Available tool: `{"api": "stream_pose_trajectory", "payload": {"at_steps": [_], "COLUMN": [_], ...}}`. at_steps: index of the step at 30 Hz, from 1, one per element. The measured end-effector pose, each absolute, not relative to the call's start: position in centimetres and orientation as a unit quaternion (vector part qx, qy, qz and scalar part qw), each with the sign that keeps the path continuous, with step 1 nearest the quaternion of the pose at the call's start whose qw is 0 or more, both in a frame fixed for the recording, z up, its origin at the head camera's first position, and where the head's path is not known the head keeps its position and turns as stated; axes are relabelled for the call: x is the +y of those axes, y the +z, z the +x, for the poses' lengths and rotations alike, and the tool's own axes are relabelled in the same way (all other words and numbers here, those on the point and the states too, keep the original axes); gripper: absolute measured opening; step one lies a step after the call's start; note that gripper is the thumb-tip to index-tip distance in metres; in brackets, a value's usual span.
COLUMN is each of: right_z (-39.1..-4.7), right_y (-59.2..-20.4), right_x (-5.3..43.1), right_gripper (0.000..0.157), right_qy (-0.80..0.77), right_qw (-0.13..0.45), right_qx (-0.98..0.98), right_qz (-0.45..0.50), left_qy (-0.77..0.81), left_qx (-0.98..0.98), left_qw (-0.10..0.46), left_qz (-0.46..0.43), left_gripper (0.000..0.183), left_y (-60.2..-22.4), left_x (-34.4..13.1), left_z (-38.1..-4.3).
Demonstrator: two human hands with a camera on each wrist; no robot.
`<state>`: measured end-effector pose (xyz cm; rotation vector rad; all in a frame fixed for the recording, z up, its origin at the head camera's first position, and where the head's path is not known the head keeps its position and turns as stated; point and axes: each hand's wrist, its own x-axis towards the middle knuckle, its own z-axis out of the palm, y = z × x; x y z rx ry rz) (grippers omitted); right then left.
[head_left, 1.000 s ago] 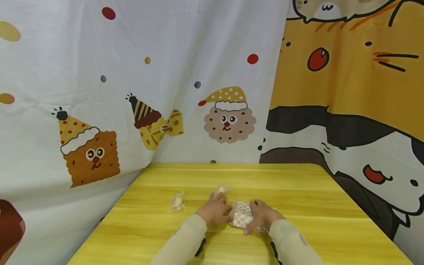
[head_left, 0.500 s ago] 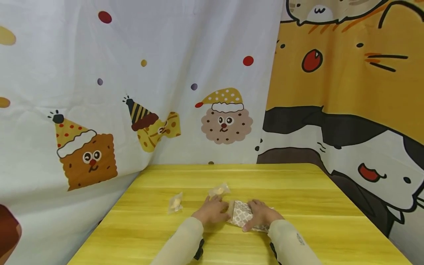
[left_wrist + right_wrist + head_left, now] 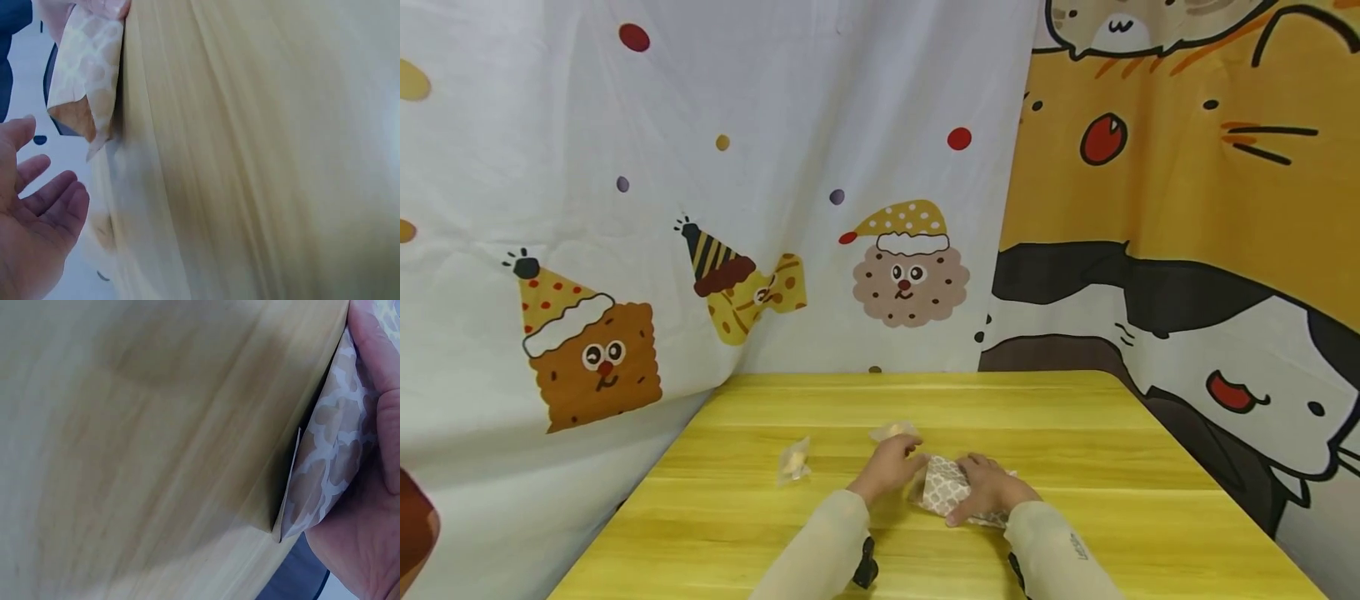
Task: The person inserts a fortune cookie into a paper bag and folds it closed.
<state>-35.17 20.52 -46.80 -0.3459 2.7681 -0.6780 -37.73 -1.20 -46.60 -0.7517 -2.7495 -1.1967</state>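
A flat paper bag point(image 3: 943, 487) with a white and beige lattice pattern lies on the table in the head view. My right hand point(image 3: 987, 490) grips it from the right, thumb on the near side and fingers on the far side. In the left wrist view the bag point(image 3: 94, 53) has a gaping end with brown inside; its contents cannot be made out. My left hand point(image 3: 889, 467) hovers just left of that end, apart from the bag, fingers loosely bent and holding nothing. In the right wrist view my right palm point(image 3: 375, 506) lies along the bag point(image 3: 328, 450).
Two small clear packets with pale yellow contents lie on the wood-grain table point(image 3: 1075, 433): one packet point(image 3: 793, 461) to the left, another packet point(image 3: 892, 430) just beyond my left hand. A cartoon-printed curtain point(image 3: 850, 100) hangs behind the table.
My left hand has come away from the bag's left end, lifting and turning, fingers now pointing right. My right hand stays on the bag. The head view has shifted slightly.
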Motion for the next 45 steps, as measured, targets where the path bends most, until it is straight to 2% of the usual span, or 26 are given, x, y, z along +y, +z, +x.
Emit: {"api": "stream_pose_trajectory", "payload": {"at_steps": [4, 9, 19, 26, 29, 35, 41, 45], "right_z": [-34.9, -34.7, -34.7, -34.6, -34.6, -34.8, -34.7, -34.7], "right_y": [-46.5, -46.4, -46.4, -46.4, -46.5, -46.6, -46.6, -46.7], "right_x": [20.3, 20.3, 20.2, 20.2, 20.2, 20.0, 20.1, 20.3], "right_gripper": [0.110, 0.109, 0.106, 0.118, 0.119, 0.111, 0.110, 0.111], "right_qy": [-0.237, -0.236, -0.243, -0.244, -0.244, -0.257, -0.271, -0.272], "right_qw": [0.144, 0.148, 0.147, 0.153, 0.154, 0.157, 0.157, 0.160], "right_qx": [0.953, 0.953, 0.951, 0.949, 0.950, 0.947, 0.945, 0.943], "right_qz": [-0.119, -0.119, -0.126, -0.126, -0.122, -0.108, -0.098, -0.105], "left_qy": [-0.416, -0.448, -0.469, -0.478, -0.524, -0.620, -0.568, -0.431], "left_qx": [-0.881, -0.871, -0.867, -0.865, -0.840, -0.776, -0.813, -0.885], "left_qw": [0.021, 0.007, -0.020, -0.007, -0.020, -0.049, -0.010, 0.015], "left_qz": [-0.224, -0.204, -0.169, -0.156, -0.139, -0.104, -0.129, -0.175], "left_gripper": [0.038, 0.022, 0.030, 0.034, 0.027, 0.020, 0.010, 0.009], "left_y": [-46.9, -47.2, -48.1, -48.3, -48.0, -47.6, -47.8, -47.8], "left_x": [-1.1, -1.0, -0.8, -0.3, 0.0, -0.1, -1.3, -2.2], "left_z": [-37.5, -37.5, -38.0, -38.0, -37.9, -38.0, -37.8, -37.7]}}
